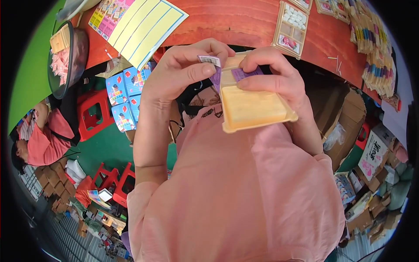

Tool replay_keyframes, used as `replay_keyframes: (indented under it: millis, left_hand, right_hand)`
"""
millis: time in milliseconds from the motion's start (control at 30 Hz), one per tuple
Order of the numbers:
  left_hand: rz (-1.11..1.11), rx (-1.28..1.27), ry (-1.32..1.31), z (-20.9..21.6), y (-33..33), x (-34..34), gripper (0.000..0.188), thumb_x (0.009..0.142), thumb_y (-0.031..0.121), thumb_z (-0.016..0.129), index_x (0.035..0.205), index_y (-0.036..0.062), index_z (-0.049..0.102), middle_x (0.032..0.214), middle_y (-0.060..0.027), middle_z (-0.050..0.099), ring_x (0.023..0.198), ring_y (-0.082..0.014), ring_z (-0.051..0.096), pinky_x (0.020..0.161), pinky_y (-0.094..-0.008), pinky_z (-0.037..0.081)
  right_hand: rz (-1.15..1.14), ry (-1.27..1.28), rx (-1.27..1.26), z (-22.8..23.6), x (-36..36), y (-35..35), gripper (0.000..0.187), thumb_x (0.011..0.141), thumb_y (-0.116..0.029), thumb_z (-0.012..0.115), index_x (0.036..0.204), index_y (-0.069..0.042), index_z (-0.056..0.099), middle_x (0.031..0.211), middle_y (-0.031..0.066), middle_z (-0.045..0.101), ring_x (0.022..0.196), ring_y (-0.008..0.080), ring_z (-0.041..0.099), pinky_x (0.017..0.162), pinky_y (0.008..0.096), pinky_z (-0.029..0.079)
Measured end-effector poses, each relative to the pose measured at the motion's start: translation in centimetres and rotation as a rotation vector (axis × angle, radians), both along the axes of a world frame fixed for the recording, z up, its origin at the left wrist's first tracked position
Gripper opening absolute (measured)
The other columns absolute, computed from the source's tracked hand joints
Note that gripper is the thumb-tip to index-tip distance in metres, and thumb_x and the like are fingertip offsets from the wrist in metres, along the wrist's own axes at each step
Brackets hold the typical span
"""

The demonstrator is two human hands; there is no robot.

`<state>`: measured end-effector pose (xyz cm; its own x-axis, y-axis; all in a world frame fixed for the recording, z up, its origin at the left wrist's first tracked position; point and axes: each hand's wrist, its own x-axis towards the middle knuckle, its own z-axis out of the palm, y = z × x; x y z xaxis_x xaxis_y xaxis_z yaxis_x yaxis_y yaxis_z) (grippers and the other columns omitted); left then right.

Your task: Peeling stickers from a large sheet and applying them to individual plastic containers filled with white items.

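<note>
A beige plastic compartment tray [255, 107] hangs tilted in front of my chest. My right hand [279, 74] is closed on its right side, thumb and fingers pressing a purple paper band [245, 73] against it. My left hand [187, 65] pinches the other end of that band, which stands folded up at the tray's left edge with a white printed patch. Part of the tray's far end is hidden behind my fingers.
On the red table [244, 22] lie yellow sticker sheets [150, 28], a filled compartment tray [290, 28] and stacked banded packs [377, 52]. A dark basket [70, 56] of pink packets stands left. Blue boxes [124, 98] and a red stool [94, 111] are below; another person [48, 135] sits left.
</note>
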<state>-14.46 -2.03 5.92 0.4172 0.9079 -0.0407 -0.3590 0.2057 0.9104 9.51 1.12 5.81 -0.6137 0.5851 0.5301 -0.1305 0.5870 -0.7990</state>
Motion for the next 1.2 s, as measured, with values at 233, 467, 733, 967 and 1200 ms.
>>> replay_keyframes:
  millis: [233, 467, 733, 967, 1200]
  left_hand:
    - [-0.156, 0.075, 0.030, -0.4, 1.5, -0.3, 0.014, 0.078, 0.014, 0.078, 0.077, 0.0036, 0.069, 0.101, -0.0088, 0.055, 0.121, -0.0345, 0.051, 0.106, -0.0468, 0.038]
    - [0.000, -0.043, -0.061, -1.7, 1.5, -0.1, 0.022, 0.089, 0.020, 0.068, 0.101, 0.0009, 0.068, 0.113, -0.0145, 0.057, 0.126, -0.0344, 0.050, 0.108, -0.0481, 0.041]
    - [0.436, -0.290, -0.152, -1.4, -0.9, -1.2, 0.044, 0.102, 0.038, 0.053, 0.121, -0.0011, 0.059, 0.125, -0.0145, 0.062, 0.117, -0.0251, 0.059, 0.092, -0.0396, 0.052]
    - [0.573, -0.496, 0.056, -0.2, -3.1, 1.6, 0.019, 0.091, 0.009, 0.072, 0.105, -0.0025, 0.066, 0.097, -0.0084, 0.070, 0.086, -0.0169, 0.068, 0.073, -0.0280, 0.056]
    - [0.635, -0.168, 0.181, -0.1, -2.7, 2.3, 0.009, 0.083, -0.002, 0.075, 0.092, -0.0015, 0.072, 0.091, -0.0041, 0.068, 0.078, -0.0112, 0.063, 0.066, -0.0227, 0.052]
  right_hand:
    - [0.058, -0.065, 0.361, -0.2, -0.7, -0.8, 0.043, 0.060, -0.012, 0.079, 0.102, -0.007, 0.072, 0.104, 0.0122, 0.059, 0.094, 0.0315, 0.061, 0.081, 0.0397, 0.053]
    - [-0.034, -0.044, 0.468, -0.5, -1.1, -1.2, 0.052, 0.049, -0.010, 0.074, 0.101, -0.008, 0.072, 0.104, 0.0109, 0.058, 0.095, 0.0301, 0.060, 0.077, 0.0380, 0.054]
    - [-0.233, -0.163, 0.564, -1.0, -0.1, -0.7, 0.046, 0.053, -0.009, 0.077, 0.099, -0.009, 0.073, 0.101, 0.0098, 0.060, 0.095, 0.0299, 0.061, 0.076, 0.0369, 0.054]
    - [-0.294, -0.202, 0.605, -1.1, -0.5, -0.6, 0.045, 0.057, -0.013, 0.074, 0.102, -0.009, 0.072, 0.104, 0.0085, 0.063, 0.096, 0.0278, 0.061, 0.078, 0.0378, 0.052]
    - [-0.185, -0.246, 0.572, -1.9, -0.6, -0.6, 0.040, 0.065, -0.014, 0.068, 0.104, -0.007, 0.070, 0.106, 0.0076, 0.066, 0.097, 0.0256, 0.061, 0.079, 0.0377, 0.051]
